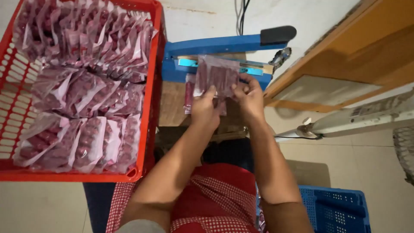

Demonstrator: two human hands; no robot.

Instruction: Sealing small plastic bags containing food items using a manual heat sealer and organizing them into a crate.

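Both hands hold one clear plastic packet of dark red pieces (217, 77) up against the blue hand-lever heat sealer (224, 56), whose lever with its black grip is raised. The packet's top edge lies across the sealer's bar, and its lower part hangs in front of the small wooden surface (172, 103) that carries the sealer.

The left hand (204, 108) pinches the packet's lower left corner between thumb and fingers (210, 92). The right hand (249, 97) grips the lower right edge, its fingers curled and pressed on the plastic. A second, narrower packet of the same dark red pieces (189, 94) lies on the surface just left of the left hand, near the sealer's front edge.

A red plastic lattice crate (148, 108) stands against the surface's left edge, filled with rows of sealed clear packets of red pieces (82, 95) lying overlapped. A blue plastic crate (334, 207) sits on the floor by the person's right elbow. The person wears a red cloth with a white checked pattern (215, 198) over the lap. A wooden panel (366, 47) leans beyond the surface's right edge, with a white fan stand (366, 116) below it.
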